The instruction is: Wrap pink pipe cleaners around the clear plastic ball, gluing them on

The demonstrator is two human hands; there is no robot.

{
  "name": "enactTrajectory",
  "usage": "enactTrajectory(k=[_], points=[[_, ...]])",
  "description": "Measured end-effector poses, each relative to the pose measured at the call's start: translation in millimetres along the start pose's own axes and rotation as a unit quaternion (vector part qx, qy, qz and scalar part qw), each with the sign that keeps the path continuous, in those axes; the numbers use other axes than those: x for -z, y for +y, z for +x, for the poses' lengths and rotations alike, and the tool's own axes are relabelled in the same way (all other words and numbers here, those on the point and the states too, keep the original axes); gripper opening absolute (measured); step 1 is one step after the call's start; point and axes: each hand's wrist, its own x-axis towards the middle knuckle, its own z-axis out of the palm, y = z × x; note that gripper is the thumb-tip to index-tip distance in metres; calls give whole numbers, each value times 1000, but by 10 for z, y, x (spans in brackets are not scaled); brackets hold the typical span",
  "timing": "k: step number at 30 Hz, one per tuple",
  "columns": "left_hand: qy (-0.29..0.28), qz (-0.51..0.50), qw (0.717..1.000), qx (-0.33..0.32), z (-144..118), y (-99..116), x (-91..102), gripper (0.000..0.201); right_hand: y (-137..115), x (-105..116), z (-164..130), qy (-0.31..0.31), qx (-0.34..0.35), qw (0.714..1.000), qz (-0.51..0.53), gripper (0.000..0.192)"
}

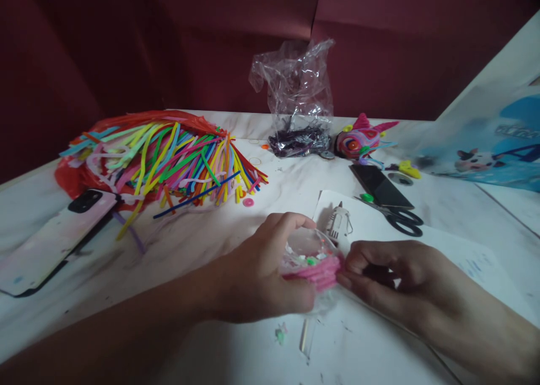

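My left hand [268, 270] is closed around a clear plastic cup [307, 240], with the thumb low on its near side and the fingers over the far rim. Rows of fuzzy pink pipe cleaner [318, 273] run around the cup's side, and small white and green bits show inside it. Thumb and fingertips of my right hand [400, 275] pinch together at the right end of the pink rows, touching them. A white glue gun [338, 223] lies just behind the cup on a sheet of white paper [459, 250].
Multicoloured pipe cleaners [185, 154] spill from a red bag at left, behind a phone in a pale case [54, 239]. Black-handled scissors [405, 221] and a dark phone [379, 187] lie right. A clear bag [299, 104] and a pink-and-purple craft figure [360, 140] stand at the back.
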Motion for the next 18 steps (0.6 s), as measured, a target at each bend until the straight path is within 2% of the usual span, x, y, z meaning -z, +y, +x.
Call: enactTrajectory(k=[6, 18], points=[[5, -6, 1000, 14, 19, 15, -24, 64, 6, -4, -15, 3, 5, 1000, -23, 44], [27, 2, 1000, -4, 39, 4, -17, 61, -9, -3, -17, 17, 26, 998, -48, 40]])
